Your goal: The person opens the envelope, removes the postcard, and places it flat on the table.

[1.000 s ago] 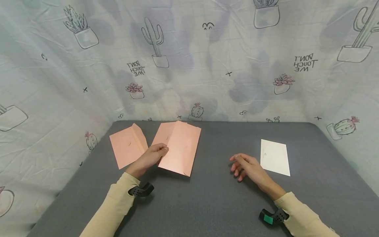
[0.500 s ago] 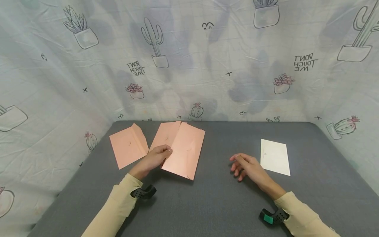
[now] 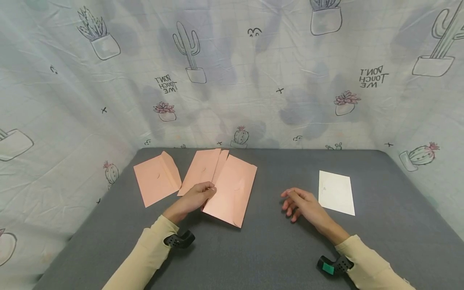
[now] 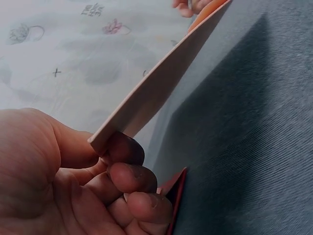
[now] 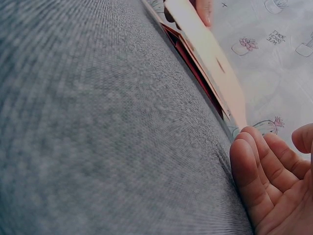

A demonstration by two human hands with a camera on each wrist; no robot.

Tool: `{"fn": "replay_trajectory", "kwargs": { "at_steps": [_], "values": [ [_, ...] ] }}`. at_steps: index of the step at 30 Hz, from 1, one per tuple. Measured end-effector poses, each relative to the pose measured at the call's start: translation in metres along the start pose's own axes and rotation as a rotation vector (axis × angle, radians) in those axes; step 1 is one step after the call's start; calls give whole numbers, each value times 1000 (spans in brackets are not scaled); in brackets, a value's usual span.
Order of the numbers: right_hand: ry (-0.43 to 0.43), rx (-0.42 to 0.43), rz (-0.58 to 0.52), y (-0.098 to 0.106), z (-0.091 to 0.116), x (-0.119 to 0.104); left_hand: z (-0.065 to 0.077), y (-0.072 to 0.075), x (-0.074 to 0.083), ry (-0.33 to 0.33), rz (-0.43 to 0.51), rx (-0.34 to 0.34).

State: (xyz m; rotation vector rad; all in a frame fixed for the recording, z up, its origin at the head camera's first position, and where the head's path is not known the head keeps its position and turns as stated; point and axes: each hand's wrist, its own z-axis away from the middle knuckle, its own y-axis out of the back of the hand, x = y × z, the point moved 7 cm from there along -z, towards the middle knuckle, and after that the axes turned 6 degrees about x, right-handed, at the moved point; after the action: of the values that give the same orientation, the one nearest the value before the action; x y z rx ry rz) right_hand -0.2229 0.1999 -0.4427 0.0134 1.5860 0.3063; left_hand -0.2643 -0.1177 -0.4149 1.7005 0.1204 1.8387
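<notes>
My left hand [image 3: 195, 198] pinches the left edge of a pink envelope [image 3: 233, 191], thumb on top and fingers curled beneath. In the left wrist view that envelope [image 4: 151, 93] is tilted and raised over the table, its shadow cast below. Just behind it lies another pink envelope [image 3: 198, 169], its flap partly overlapped by the held one. My right hand [image 3: 304, 207] rests on the table with its fingers loosely bent and nothing in them. Close by on its right is a white card [image 3: 337, 193] lying flat, with a small mark near its left edge.
A third pink envelope [image 3: 156, 180] with its flap extended lies at the left of the dark grey table [image 3: 253, 257]. A white cloth [image 3: 232, 72] printed with cacti hangs behind the table and along its sides.
My left hand has drawn the held envelope to the right and towards me, uncovering more of the envelope behind it and its flap. My right hand and the white card have stayed put.
</notes>
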Motion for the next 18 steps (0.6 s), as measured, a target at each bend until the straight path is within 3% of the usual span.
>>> {"fn": "replay_trajectory", "kwargs": {
  "at_steps": [18],
  "values": [
    [-9,3,-4,0,-1,0,4,-28,4,-20,3,-77]
  ]
}}
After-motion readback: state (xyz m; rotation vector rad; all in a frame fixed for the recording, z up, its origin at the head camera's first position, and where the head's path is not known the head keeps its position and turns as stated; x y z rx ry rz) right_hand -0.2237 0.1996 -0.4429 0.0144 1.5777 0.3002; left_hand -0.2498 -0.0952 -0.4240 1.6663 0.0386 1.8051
